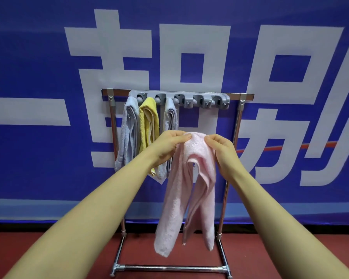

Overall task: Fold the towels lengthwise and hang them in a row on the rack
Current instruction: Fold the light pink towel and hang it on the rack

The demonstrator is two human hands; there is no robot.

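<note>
A pink towel hangs folded over in front of me, its two ends dangling toward the floor. My left hand pinches its top fold on the left and my right hand pinches it on the right. Behind them stands a metal rack with a grey clip bar along its top rail. Three folded towels hang from the bar's left clips: a pale blue towel, a yellow towel and a second pale blue towel, partly hidden by my left hand.
The clips on the right half of the grey bar hold nothing. A blue banner with large white characters covers the wall behind. The rack's base bar rests on a red floor.
</note>
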